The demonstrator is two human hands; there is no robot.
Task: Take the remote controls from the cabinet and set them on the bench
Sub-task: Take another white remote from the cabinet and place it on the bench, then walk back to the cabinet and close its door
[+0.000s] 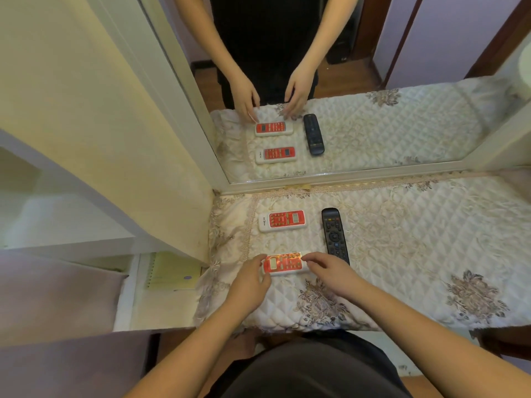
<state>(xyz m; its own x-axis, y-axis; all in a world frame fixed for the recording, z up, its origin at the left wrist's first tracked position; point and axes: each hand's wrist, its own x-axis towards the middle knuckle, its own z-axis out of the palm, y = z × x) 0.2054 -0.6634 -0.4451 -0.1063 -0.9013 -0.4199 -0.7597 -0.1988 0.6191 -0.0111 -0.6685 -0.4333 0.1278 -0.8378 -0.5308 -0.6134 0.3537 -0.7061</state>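
— Two hands on one thing, are they?

— Yes. My left hand (pixel 253 278) curls its fingers at the left end of the near white remote with a red face (pixel 284 264), low centre of the frame; my right hand (pixel 330 271) pinches its right end. It lies flat on the quilted cream bench cover (pixel 402 254).

— What else is nearby?

— Above it, apart, I see a second red-faced white remote (pixel 283 221). Right of both lies a long black remote (pixel 334 234), its near end just beside my right fingers. The mirror (pixel 373 124) behind repeats them; a yellow spiral notebook (pixel 172 271) sits lower left.
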